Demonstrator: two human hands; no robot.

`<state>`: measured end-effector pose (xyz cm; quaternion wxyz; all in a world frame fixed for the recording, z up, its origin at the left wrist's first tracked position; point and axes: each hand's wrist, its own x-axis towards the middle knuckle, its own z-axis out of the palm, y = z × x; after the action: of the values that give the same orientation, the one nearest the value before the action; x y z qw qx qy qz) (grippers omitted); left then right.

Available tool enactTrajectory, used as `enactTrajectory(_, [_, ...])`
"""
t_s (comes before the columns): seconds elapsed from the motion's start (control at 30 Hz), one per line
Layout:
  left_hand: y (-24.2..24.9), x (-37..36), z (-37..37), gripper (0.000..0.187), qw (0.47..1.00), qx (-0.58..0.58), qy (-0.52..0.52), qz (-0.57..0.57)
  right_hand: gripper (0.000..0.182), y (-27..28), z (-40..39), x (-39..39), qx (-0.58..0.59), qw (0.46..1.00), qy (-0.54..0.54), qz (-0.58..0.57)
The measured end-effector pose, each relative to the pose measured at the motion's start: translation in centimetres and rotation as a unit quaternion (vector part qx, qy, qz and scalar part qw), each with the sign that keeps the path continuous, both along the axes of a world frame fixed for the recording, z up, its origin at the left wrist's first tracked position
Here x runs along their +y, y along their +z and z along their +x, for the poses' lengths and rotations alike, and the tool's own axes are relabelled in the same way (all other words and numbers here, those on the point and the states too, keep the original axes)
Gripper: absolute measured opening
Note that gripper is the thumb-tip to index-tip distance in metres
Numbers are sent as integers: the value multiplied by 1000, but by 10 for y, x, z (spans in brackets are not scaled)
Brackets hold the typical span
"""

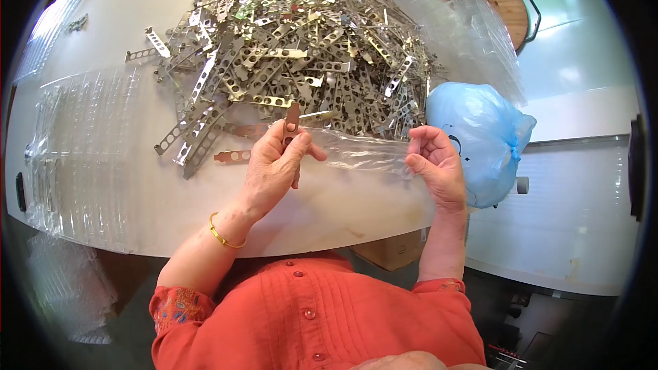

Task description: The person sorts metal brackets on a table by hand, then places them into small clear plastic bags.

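Observation:
Pinched upright between the thumb and fingers of my left hand (269, 168) is a metal slot bracket (293, 115) with round holes, its top end sticking up above the fingers. A clear plastic sleeve (367, 152) stretches between my two hands, over the table. My right hand (437, 168) grips the sleeve's right end between thumb and curled fingers. Just left of my left hand lies a loose bracket (233, 157), tinted reddish. Behind both hands rises a large heap of similar metal brackets (288, 54).
A tied blue plastic bag (480, 137) sits right of my right hand. Clear plastic trays or sleeves (82, 151) are stacked at the left, with more clear plastic (480, 27) at the back right. A round wooden stool (495, 3) stands beyond the white table (343, 212).

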<state>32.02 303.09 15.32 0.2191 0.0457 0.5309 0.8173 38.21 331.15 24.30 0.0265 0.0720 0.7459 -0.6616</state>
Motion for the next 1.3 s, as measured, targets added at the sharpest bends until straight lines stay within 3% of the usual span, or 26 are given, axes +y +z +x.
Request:
enactTrajectory(0.2, [1,-1,0,17,1000,-14,-4,26,39,-2,0,1,41,998,-22,-33])
enactTrajectory(0.4, [-2,0,1,19,999,3,1,42,26,-7,-1,-2,-8,994,-26,-108])
enactTrajectory(0.57, [2,0,1,31,999,19,-10,42,13,-14,-3,-8,59,994,-93,-4])
enactTrajectory(0.77, [7,-1,0,33,999,1,-15,41,13,-20,-7,-14,120,981,-151,36])
enactTrajectory(1.1, [3,-3,0,34,994,0,-90,53,14,-18,-9,-11,94,981,-164,43])
enactTrajectory(1.17, [5,-3,0,35,996,-5,-70,56,25,-21,-6,-1,99,987,-116,-57])
enactTrajectory(1.3, [6,-4,-1,37,994,-9,-72,80,45,-20,-2,-22,95,982,-69,-148])
